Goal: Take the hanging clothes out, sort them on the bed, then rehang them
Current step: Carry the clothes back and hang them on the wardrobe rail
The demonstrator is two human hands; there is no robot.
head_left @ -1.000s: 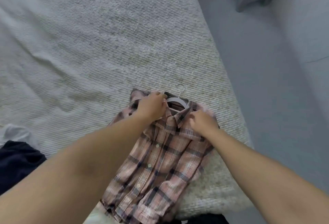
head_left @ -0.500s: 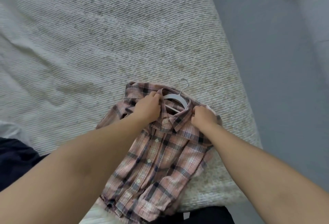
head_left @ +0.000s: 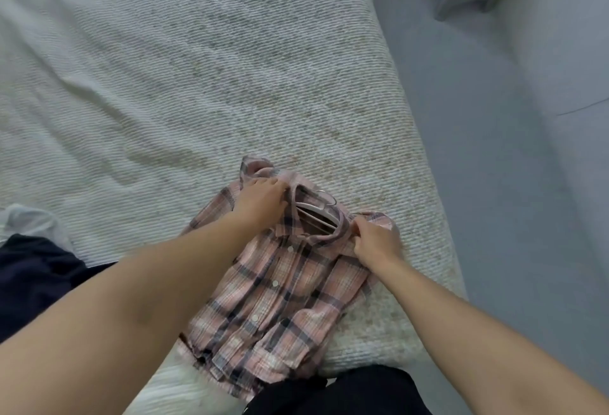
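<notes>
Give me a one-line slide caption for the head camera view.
Both hands, left and right, grip the collar of a pink plaid button-up shirt on a white hanger, lying on the bed.

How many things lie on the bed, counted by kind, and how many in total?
Shirts: 1, the pink plaid button-up shirt, which both hands grip at the collar.
Hangers: 1, the white plastic hanger, inside the shirt's collar.
Other garments: 2, a dark navy cloth and a pale white cloth, both at the left edge and partly cut off.
Total: 4
</notes>
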